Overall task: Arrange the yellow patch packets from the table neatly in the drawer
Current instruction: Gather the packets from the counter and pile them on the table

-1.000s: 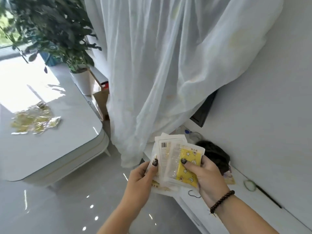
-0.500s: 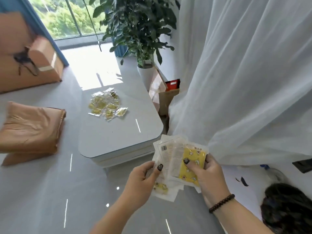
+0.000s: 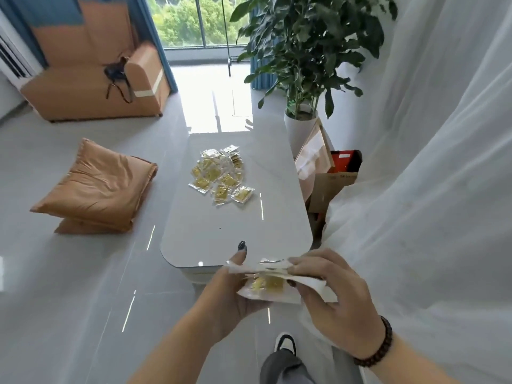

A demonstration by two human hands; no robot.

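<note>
Holding a stack of patch packets (image 3: 273, 284) nearly flat, both hands grip it: the left hand (image 3: 230, 297) supports it from beneath with one finger extended, and the right hand (image 3: 332, 295) pinches its upper edge. Half a second ago the stack stood upright, faces visible. The view has swung toward the white table (image 3: 235, 234), where the loose pile of yellow packets (image 3: 220, 176) now lies centred ahead.

Packets (image 3: 271, 284) between both hands: clear-white wrap, yellow patch inside. Right hand (image 3: 335, 297) wears a dark brown bead bracelet (image 3: 379, 347); left hand (image 3: 230, 295) has black nail polish. Beyond the hands, yellow packets (image 3: 220, 176) on a glossy white table (image 3: 235, 236). Far left of the hands, tan-orange cushions (image 3: 97, 187).
</note>
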